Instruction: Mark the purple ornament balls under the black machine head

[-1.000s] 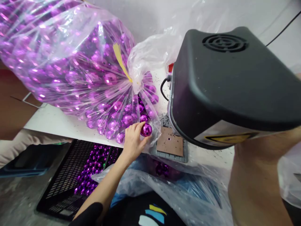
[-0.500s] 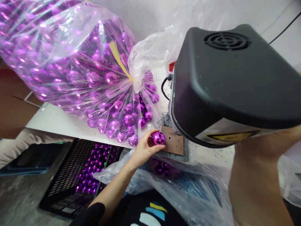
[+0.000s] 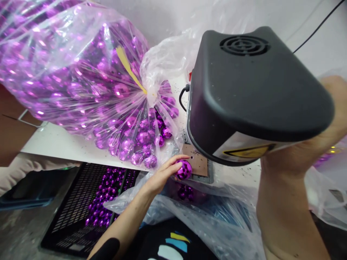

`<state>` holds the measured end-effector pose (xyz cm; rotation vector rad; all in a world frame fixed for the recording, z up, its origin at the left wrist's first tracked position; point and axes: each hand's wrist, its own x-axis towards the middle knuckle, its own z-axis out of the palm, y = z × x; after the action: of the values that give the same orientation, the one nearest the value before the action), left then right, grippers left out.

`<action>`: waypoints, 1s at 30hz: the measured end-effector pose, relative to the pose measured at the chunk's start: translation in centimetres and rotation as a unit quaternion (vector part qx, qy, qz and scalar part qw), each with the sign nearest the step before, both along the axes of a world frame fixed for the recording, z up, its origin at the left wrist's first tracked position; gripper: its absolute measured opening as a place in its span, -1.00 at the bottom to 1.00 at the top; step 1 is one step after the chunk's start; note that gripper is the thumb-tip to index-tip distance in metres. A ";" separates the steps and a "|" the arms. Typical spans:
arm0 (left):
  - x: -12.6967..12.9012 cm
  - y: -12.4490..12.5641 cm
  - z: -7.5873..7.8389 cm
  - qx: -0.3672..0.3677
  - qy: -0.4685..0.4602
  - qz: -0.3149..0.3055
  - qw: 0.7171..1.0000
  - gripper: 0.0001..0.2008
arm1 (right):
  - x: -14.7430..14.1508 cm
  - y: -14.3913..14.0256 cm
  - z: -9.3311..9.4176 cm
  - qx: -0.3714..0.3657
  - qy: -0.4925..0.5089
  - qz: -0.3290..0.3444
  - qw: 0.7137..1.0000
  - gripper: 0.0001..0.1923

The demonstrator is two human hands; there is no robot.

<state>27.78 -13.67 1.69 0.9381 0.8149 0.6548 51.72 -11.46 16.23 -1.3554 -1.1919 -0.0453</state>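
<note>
My left hand (image 3: 162, 175) is at the near edge of the work surface, with fingers stretched out along the top and left side of a shiny purple mirrored ball (image 3: 184, 169). The fingers touch or nearly touch the ball without wrapping round it. Just behind is a brown board (image 3: 199, 160) with a small hole, on a grey base plate (image 3: 210, 176). A black machine housing (image 3: 257, 86), with a vent and a yellow warning label, overhangs the board's right side. My right hand (image 3: 325, 144) is behind the housing's right side, its fingers hidden.
A large tied clear bag (image 3: 81, 72) of purple balls fills the left of the white table (image 3: 67, 144). Below stands a black crate (image 3: 67, 213) with more purple pieces. Clear plastic (image 3: 217, 220) hangs at the front edge. Another person's sleeve (image 3: 35, 166) shows at left.
The purple ball has shifted down toward the table's near edge, and my left fingers have straightened from their grip around it. The view has shifted slightly; my right hand shows more beside the housing.
</note>
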 end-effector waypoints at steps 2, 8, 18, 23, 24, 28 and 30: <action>-0.1 0.1 -0.3 -0.052 -0.057 -0.014 0.997 -0.59 | -0.1 0.0 0.1 0.024 -0.005 0.006 1.000 -0.55; 0.0 0.3 -0.5 -0.026 -0.025 -0.033 0.999 -0.42 | -0.3 0.0 0.4 0.025 0.021 0.030 0.999 -0.64; 1.8 1.6 -1.1 0.087 0.059 0.107 0.989 -0.46 | -0.3 -0.1 0.4 0.010 0.012 0.009 1.000 -0.65; 3.0 1.6 -2.3 0.161 0.057 0.117 0.978 -0.47 | -0.4 0.0 0.4 0.013 0.023 0.008 1.000 -0.62; 3.3 1.5 -2.5 0.183 0.074 0.115 0.974 -0.48 | -0.4 0.0 0.4 0.010 0.026 0.011 1.000 -0.61; 3.9 1.2 -2.8 0.284 0.178 0.078 0.939 -0.56 | -0.3 0.1 0.4 0.021 0.016 0.012 1.000 -0.65; 4.0 1.1 -2.6 0.326 0.212 0.055 0.920 -0.60 | -0.2 0.1 0.3 0.033 0.003 0.012 0.999 -0.66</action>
<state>31.82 -12.54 -0.91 1.6917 1.0599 0.8582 51.50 -11.36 16.50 -1.2817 -1.1925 -0.0631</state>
